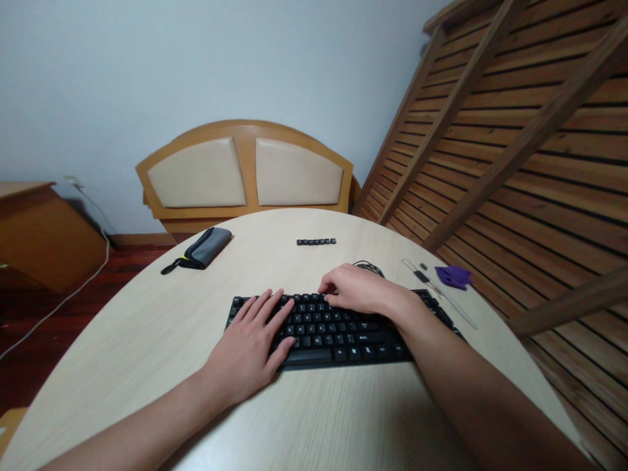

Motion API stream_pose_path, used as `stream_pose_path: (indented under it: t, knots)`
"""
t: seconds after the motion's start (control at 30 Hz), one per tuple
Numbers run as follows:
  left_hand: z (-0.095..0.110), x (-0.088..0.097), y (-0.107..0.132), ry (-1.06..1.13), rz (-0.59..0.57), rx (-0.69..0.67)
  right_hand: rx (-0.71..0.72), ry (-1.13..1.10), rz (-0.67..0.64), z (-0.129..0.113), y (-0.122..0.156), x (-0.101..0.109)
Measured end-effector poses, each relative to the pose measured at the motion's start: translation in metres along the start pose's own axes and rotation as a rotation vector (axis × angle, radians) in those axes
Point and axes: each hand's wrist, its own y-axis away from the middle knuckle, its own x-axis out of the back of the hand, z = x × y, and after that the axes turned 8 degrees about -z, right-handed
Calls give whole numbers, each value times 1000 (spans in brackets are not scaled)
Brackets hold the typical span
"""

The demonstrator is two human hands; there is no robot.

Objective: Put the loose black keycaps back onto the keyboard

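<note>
A black keyboard (318, 340) with white lettering lies on the round pale table. Spread flat over its left part, my left hand (255, 340) rests with fingers apart on the keys. My right hand (354, 288) reaches over the keyboard's right part, thumb and forefinger curled together at the top row of keys. Whatever sits between those fingertips is hidden. Farther back on the table, several loose black keycaps (316, 242) stand in a straight row.
A grey folded cloth or pouch (210, 248) with a black loop lies at the left. Behind my right hand is a coiled black cable (369, 267). To the right are a thin wire tool (422, 276) and a purple cloth (454, 277). Slatted wood (490, 163) leans beside the table.
</note>
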Motion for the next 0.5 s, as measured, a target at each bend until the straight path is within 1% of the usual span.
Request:
stream_pose_path:
  t: [0.17, 0.33, 0.5]
  knots:
    - [1, 0, -1, 0, 8, -5, -27, 46, 6, -4, 0, 0]
    - [1, 1, -1, -6, 8, -3, -92, 161, 16, -9, 0, -1]
    - [0, 0, -1, -16, -1, -1, -108, 255, -6, -16, 0, -2]
